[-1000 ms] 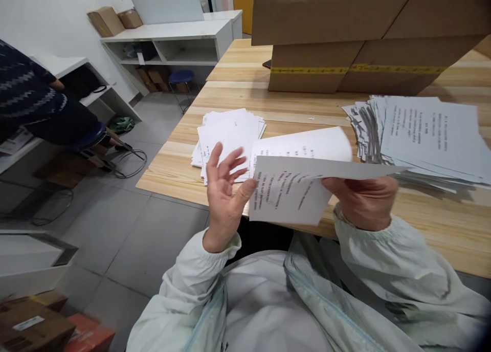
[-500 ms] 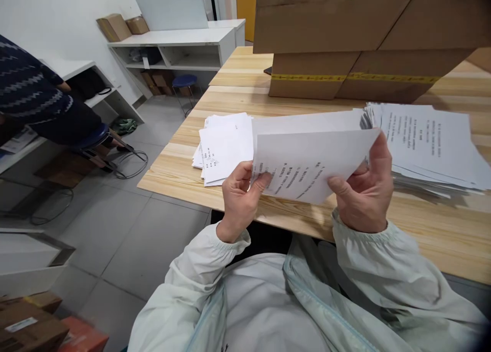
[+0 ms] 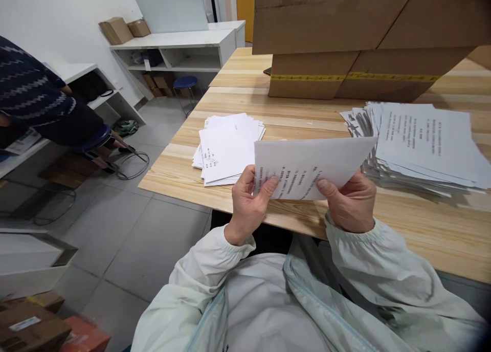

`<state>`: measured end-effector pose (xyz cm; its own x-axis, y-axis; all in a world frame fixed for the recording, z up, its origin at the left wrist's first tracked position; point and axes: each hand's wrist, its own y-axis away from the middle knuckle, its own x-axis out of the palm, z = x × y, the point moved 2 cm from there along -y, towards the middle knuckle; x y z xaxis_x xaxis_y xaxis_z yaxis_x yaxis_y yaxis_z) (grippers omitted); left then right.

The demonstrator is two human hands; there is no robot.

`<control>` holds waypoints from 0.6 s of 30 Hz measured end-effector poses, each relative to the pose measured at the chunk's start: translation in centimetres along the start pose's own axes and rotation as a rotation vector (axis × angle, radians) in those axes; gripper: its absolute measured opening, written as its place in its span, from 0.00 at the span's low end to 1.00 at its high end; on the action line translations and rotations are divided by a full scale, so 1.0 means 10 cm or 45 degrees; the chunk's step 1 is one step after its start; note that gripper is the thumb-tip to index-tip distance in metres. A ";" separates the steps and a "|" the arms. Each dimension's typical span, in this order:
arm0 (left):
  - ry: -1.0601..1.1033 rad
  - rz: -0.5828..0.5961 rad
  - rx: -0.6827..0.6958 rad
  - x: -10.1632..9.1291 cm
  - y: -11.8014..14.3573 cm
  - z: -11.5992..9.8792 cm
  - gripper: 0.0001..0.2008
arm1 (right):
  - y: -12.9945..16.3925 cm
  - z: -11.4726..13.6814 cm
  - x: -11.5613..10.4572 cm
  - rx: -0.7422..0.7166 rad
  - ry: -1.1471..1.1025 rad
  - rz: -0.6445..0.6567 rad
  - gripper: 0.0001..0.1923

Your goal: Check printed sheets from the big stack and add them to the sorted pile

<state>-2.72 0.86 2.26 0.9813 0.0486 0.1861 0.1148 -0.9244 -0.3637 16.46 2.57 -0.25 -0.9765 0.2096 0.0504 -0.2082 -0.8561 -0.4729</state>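
Note:
A folded sheet of printed paper is held up over the table's front edge, its text running sideways. My left hand pinches its left end, thumb in front and fingers behind. At the other end, my right hand grips the lower right part, its thumb pressed on the print and its fingers mostly hidden behind. Left of the sheet lies a small pile of folded papers. On the right is a thicker stack of printed sheets, fanned at its edges.
Large cardboard boxes stand stacked at the back of the wooden table. Past the table's left edge are a blue stool, white shelves and a seated person. More boxes sit on the floor at lower left.
The paper's rear flap, which stretched back behind the front half, has come down behind it. Both hands have drawn a little closer together, and the right one has moved lower.

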 end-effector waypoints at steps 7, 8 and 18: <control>-0.013 -0.054 0.004 0.23 0.09 -0.21 0.14 | 0.03 0.42 -0.06 -0.140 0.405 -0.270 0.12; -0.007 -0.048 0.004 0.28 0.13 -0.25 0.19 | 0.01 0.52 -0.11 -0.178 0.474 -0.329 0.13; 0.083 0.680 -0.866 0.49 0.47 0.13 0.14 | -0.01 -0.13 -0.87 0.834 0.176 0.309 0.16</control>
<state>2.82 -2.82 0.30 0.8643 -0.4590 0.2058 -0.4966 -0.8437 0.2038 24.99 1.40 -1.76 -0.9926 -0.0019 -0.1216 -0.0191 -0.9850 0.1714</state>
